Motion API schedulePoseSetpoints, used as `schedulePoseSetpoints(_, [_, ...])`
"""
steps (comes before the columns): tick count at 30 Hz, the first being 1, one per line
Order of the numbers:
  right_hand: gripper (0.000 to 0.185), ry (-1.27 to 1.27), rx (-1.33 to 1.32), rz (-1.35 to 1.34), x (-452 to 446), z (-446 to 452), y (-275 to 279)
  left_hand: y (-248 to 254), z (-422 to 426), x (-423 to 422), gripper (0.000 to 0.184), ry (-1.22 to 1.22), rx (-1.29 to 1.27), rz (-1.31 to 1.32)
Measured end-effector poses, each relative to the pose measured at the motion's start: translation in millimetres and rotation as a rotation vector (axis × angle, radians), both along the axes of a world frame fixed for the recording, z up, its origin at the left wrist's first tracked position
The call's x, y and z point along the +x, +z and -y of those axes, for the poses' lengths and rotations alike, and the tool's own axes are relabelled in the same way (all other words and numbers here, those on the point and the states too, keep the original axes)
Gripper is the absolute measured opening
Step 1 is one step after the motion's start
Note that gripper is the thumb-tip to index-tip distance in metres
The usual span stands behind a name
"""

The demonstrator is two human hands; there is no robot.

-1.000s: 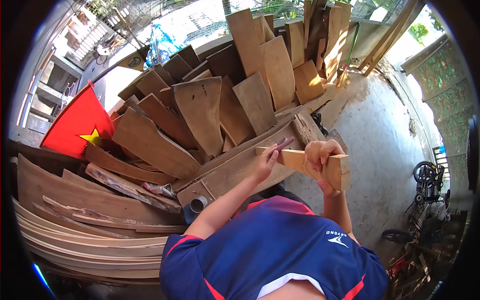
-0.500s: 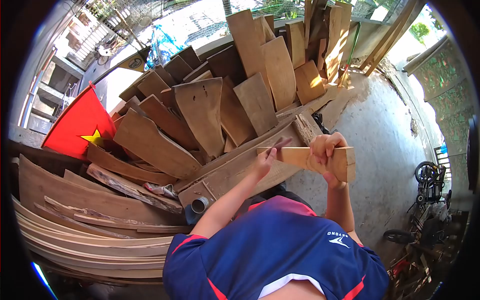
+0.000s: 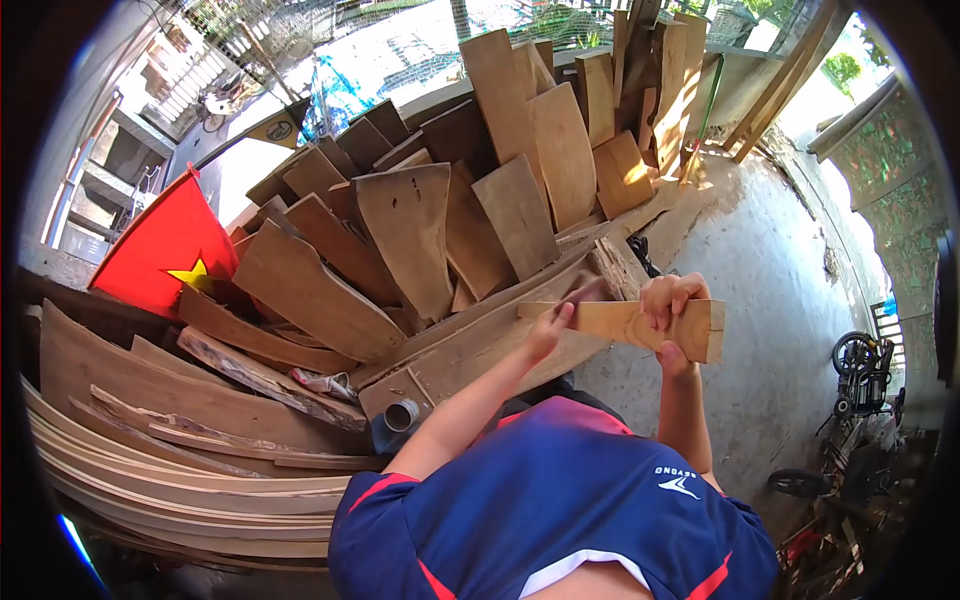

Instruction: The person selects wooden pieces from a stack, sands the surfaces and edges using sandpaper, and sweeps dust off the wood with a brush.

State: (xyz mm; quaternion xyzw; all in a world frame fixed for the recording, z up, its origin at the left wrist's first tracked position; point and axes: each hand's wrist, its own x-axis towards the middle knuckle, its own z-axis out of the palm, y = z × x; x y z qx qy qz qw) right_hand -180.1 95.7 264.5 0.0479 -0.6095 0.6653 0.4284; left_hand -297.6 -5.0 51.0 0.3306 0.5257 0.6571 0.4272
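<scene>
My right hand (image 3: 676,296) grips a pale, wedge-shaped wood block (image 3: 618,322), fingers over the top and thumb below, near its thick end. The block is held up in front of my chest and narrows toward the left. My left hand (image 3: 546,332) is closed on a thin reddish-brown strip that looks like sandpaper (image 3: 588,291), at the block's narrow end. The strip is slightly blurred, and how much of it touches the wood is hard to see. Beneath both hands lies a long wooden bench or plank (image 3: 470,352).
Many wooden boards (image 3: 404,230) lean in rows beyond the bench. Long curved strips (image 3: 190,500) are stacked at left, near a metal can (image 3: 402,414). A red flag with a yellow star (image 3: 160,250) stands behind. Small-wheeled machinery (image 3: 856,400) is on the concrete floor (image 3: 750,260) at right.
The wood block and my right hand have shifted slightly right and tilted, showing more of the block's broad face. My left hand has moved a little right along with the sandpaper strip.
</scene>
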Motion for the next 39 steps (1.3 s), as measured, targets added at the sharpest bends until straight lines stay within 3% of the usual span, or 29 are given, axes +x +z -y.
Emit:
schedulePoseSetpoints(1, [0.047, -0.002, 0.002, -0.003, 0, 1, 0, -43, 1, -9, 0.055, 0.02, -0.208, 0.073])
schedulePoseSetpoints(2, [0.047, 0.005, -0.002, 0.005, 0, 3, 1, -68, 3, -10, 0.055, 0.019, -0.207, 0.069])
schedulePoseSetpoints(4, [0.048, 0.009, 0.0, 0.003, 1, 3, -1, -62, 6, -11, 0.056, 0.13, -0.361, 0.361])
schedulePoseSetpoints(5, [0.045, 0.007, 0.027, -0.011, 2, 0, -5, -58, 4, -4, 0.059, 0.126, -0.326, 0.246])
schedulePoseSetpoints(7, [0.042, 0.006, 0.049, -0.024, 6, -2, -7, -14, 0, 4, 0.06, -0.014, -0.215, 0.285])
schedulePoseSetpoints(8, [0.042, -0.015, 0.011, -0.021, 7, -2, -6, 32, 2, 10, 0.058, -0.044, -0.168, 0.234])
schedulePoseSetpoints(9, [0.042, -0.035, -0.028, -0.019, 8, -2, -6, 46, 2, 13, 0.058, -0.042, -0.174, 0.23])
schedulePoseSetpoints(11, [0.044, -0.045, -0.028, -0.011, 6, 1, -4, 58, -3, 18, 0.055, -0.07, 0.082, 0.184])
schedulePoseSetpoints(15, [0.046, -0.022, 0.007, -0.003, 4, 5, -2, -9, -5, 2, 0.06, 0.051, -0.1, 0.091])
schedulePoseSetpoints(16, [0.046, -0.032, 0.008, -0.003, 5, 5, -2, -37, 0, -14, 0.067, 0.031, -0.443, -0.046])
schedulePoseSetpoints(18, [0.045, 0.035, 0.038, 0.012, 6, 8, -3, -67, 6, -30, 0.072, 0.073, -0.559, -0.051])
schedulePoseSetpoints(20, [0.045, 0.057, 0.027, 0.012, 7, 11, -3, -41, 3, -29, 0.067, 0.025, -0.613, -0.002])
schedulePoseSetpoints(22, [0.045, 0.026, 0.032, 0.015, 9, 12, -2, -4, -2, -13, 0.06, -0.027, -0.265, 0.051])
schedulePoseSetpoints(23, [0.045, 0.027, 0.033, 0.016, 10, 13, -2, 23, 0, -9, 0.057, -0.192, -0.195, 0.198])
schedulePoseSetpoints(26, [0.044, 0.034, -0.027, 0.004, 13, 14, -2, 66, 10, 1, 0.053, -0.246, -0.122, 0.111])
schedulePoseSetpoints(28, [0.044, 0.03, 0.014, 0.008, 12, 15, -1, 36, 5, 0, 0.052, -0.216, -0.093, 0.104])
schedulePoseSetpoints(30, [0.044, 0.038, 0.011, 0.004, 8, 14, -1, -3, -2, -6, 0.05, -0.007, -0.163, 0.084])
schedulePoseSetpoints(31, [0.043, 0.041, 0.012, 0.008, 8, 12, 0, -39, -2, -19, 0.052, -0.035, -0.301, 0.045])
schedulePoseSetpoints(33, [0.043, 0.037, 0.037, 0.003, 5, 13, -1, -57, 1, -25, 0.055, 0.055, -0.353, 0.008])
schedulePoseSetpoints(35, [0.044, 0.035, 0.067, -0.003, 3, 13, -3, -17, -1, -21, 0.056, -0.026, -0.491, -0.014])
schedulePoseSetpoints(37, [0.043, -0.25, -0.054, 0.008, 1, 10, -6, 12, -9, -4, 0.054, -0.118, -0.188, 0.287])
schedulePoseSetpoints(39, [0.042, -0.249, -0.05, 0.005, 0, -2, -8, 80, -7, 16, 0.052, -0.086, -0.02, 0.249])
